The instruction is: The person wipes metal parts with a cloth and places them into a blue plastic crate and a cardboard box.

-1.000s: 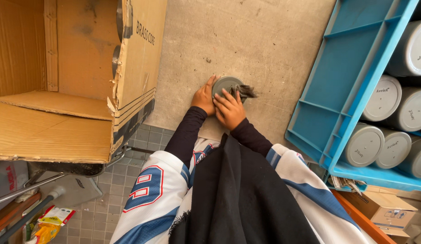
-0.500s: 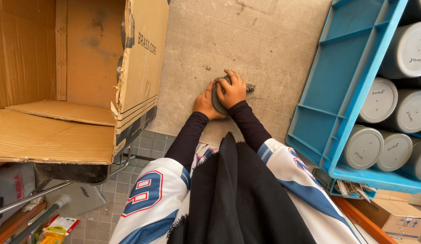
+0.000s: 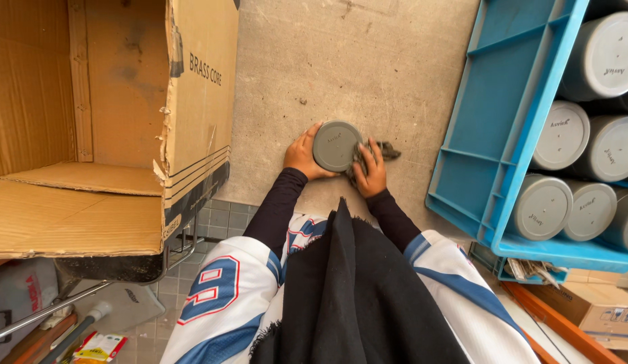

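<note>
Your left hand [image 3: 302,155] cups the side of a grey round canister [image 3: 336,145] that stands on a bare, speckled concrete slab [image 3: 368,61], its flat lid facing up at you. Your right hand [image 3: 372,174] presses a dark rag [image 3: 385,151] against the canister's other side, fingers curled over the cloth; how much of the rag sits under your palm is hard to tell from here. To your left, an open cardboard box [image 3: 192,101] rests on a wire stand, its flap hanging out. To your right, a blue plastic crate [image 3: 503,135] holds more grey canisters [image 3: 560,135] lying with their lids towards you. Small grey floor tiles [image 3: 216,219] run below the slab's edge.
</note>
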